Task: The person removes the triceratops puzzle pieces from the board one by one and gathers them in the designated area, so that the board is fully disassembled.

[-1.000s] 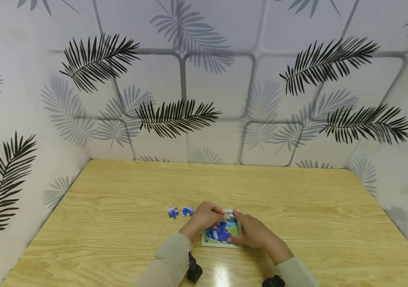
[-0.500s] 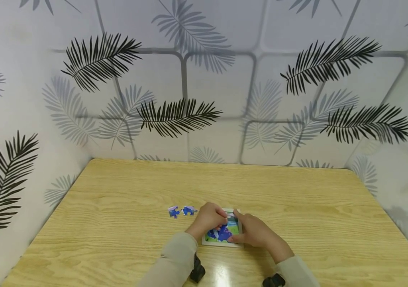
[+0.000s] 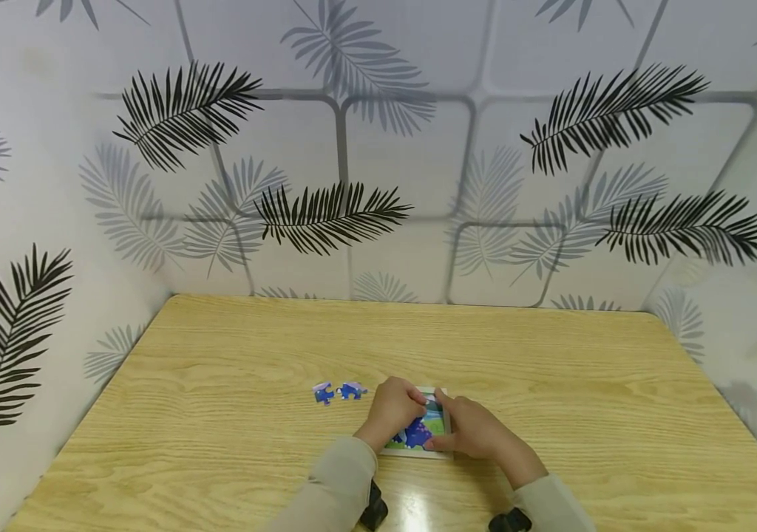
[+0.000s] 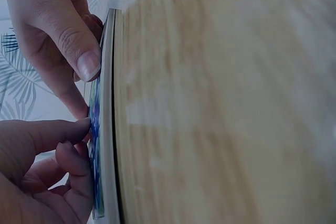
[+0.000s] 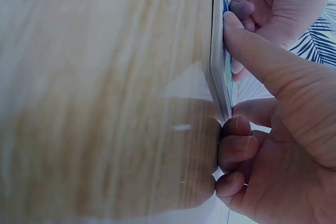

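Two loose pieces [image 3: 352, 387] lie side by side on the table [image 3: 551, 384], near the left hand [image 3: 389, 410] and beyond the frame's far left. The frame [image 3: 412, 454] lies flat before the person, the puzzle [image 3: 421, 436] set inside it. Left fingers curl narrowly, thumb and fingertips down at the puzzle's face; whether a piece is between them I cannot tell. The right hand [image 3: 478, 428] grips the frame's right side, thumb bent over onto the puzzle, other fingers curled against the outer edge. Frame and pieces look light and stiff; the frame probably slides easily on the smooth tabletop, so its side rim is the place to hold. The thin pieces are best pinched by their edges, as their tabs could bend or fray
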`<state>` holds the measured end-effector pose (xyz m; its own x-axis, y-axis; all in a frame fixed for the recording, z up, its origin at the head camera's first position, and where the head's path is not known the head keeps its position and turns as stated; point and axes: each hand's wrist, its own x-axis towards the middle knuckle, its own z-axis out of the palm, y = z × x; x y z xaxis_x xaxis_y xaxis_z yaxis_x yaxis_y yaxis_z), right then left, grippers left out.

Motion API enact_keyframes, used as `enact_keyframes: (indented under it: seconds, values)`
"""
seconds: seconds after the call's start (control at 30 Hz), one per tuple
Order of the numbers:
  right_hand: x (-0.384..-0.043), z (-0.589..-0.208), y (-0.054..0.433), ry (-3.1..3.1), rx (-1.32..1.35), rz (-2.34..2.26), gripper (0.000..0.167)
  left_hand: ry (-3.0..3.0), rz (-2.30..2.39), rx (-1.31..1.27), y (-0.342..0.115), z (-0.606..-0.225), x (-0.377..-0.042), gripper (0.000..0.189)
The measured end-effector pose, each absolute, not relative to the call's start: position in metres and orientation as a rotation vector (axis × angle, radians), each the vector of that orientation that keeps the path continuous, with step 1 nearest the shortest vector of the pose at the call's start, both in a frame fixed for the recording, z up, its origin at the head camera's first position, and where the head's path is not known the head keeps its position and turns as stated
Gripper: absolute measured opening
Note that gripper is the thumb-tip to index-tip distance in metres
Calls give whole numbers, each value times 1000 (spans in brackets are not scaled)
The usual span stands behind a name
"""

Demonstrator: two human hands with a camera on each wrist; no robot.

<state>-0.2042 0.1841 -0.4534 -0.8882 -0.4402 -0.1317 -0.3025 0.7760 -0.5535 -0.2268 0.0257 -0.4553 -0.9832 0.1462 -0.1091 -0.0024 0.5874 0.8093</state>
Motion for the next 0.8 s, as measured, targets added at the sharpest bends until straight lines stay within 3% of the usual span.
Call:
enact_keyframes:
  seconds: [0.53,0.8]
  values:
    - [-204,-456,183,2713,-494,-854,88,2598,1429,87,28,-457,-229,12]
    - [-205,-457,183,2717,-471,-865,97,2581,1472,80,28,-455,-232,10]
